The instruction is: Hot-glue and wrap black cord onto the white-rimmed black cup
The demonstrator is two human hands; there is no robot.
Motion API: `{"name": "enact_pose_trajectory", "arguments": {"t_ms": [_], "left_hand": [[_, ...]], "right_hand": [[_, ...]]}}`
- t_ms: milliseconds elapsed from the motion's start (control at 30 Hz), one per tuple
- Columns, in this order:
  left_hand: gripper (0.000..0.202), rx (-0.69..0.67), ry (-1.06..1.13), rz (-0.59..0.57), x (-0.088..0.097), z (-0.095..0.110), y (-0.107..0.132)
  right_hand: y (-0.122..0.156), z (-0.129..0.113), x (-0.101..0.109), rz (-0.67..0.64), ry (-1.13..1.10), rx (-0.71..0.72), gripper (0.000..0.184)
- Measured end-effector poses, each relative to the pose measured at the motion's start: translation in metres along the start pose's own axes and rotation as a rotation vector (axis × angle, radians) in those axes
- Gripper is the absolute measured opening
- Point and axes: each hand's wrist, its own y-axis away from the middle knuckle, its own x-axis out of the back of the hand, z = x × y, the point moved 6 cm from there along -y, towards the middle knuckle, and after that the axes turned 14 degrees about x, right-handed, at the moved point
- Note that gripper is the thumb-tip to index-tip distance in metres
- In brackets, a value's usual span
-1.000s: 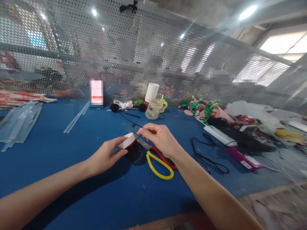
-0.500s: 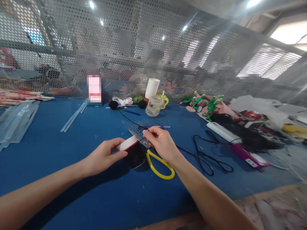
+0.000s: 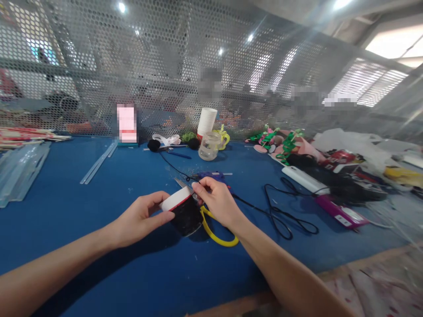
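Note:
My left hand grips a tilted paper cup between thumb and fingers; a white band and a thin red line show, and the rest is covered in black. My right hand pinches black yarn close against the cup's right side. That yarn runs back over the table to a black ball of yarn. Scissors with yellow handles lie under my right hand, which hides their middle. Just behind that hand rests a blue-purple glue gun, partly covered.
A clear jar stands before stacked white cups. A phone stands at the back left. Clear glue sticks lie left. A purple power strip, black cable and green-pink craft pieces lie right.
My right hand has moved slightly left and down, bringing the yarn against the cup. My left hand still holds the cup. The whole view has shifted a little.

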Motion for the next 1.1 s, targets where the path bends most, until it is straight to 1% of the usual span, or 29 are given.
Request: {"name": "enact_pose_trajectory", "arguments": {"t_ms": [233,433,533,733,867,1000,1100], "left_hand": [[0.014,-0.018,-0.012,0.006,-0.001,0.001,0.001],[0.014,-0.054,-0.062,0.049,0.001,0.004,0.002],[0.014,-0.071,-0.078,0.062,0.001,0.005,0.003],[0.011,-0.083,-0.111,0.047,-0.002,0.005,0.003],[0.014,-0.067,-0.146,0.035,-0.003,0.005,0.002],[0.019,-0.048,-0.18,0.03,-0.005,0.006,0.002],[0.024,0.026,-0.178,0.044,-0.006,0.003,0.003]], "right_hand": [[0.004,-0.003,-0.005,-0.028,0.061,0.012,0.027],[0.007,-0.011,-0.008,-0.017,0.079,0.022,0.027],[0.01,-0.012,-0.011,-0.008,0.092,0.009,0.026],[0.011,-0.01,-0.014,-0.001,0.093,0.008,0.026],[0.012,-0.01,-0.014,0.012,0.107,0.027,0.026],[0.013,-0.016,-0.016,0.016,0.165,0.067,0.022],[0.014,-0.022,-0.021,-0.007,0.212,0.094,0.021]]}}
